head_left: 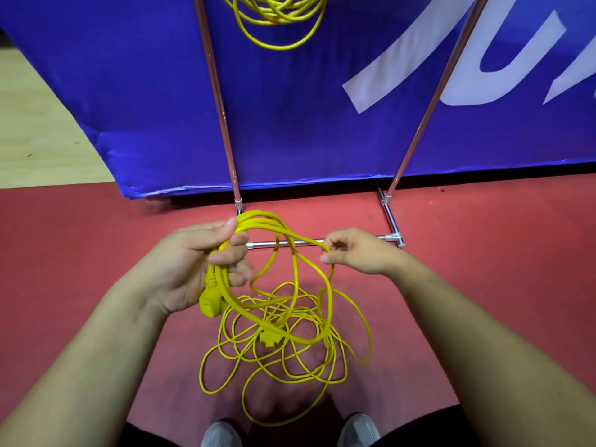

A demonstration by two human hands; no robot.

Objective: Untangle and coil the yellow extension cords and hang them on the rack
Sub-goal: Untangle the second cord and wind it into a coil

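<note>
Yellow cord (269,340) lies tangled at six o'clock beneath my left hand (200,256), which grips the coil (248,219), while my right hand (361,253) pinches one strand.

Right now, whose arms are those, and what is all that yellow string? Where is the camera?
Those are a person's own arms. The camera sits on their head and looks down, so you see what they see, even their grey shoes at the bottom edge. There is only this one picture.

The string is an electric extension cord. The left hand grips a few tidy loops of the yellow cord, and its plug hangs under the palm. The right hand pinches one strand. The rest lies in a messy tangle on the red floor.

Behind stands a shiny metal rack in front of a blue banner. Up high, another coil hangs between the poles; its top is cut off.
</note>
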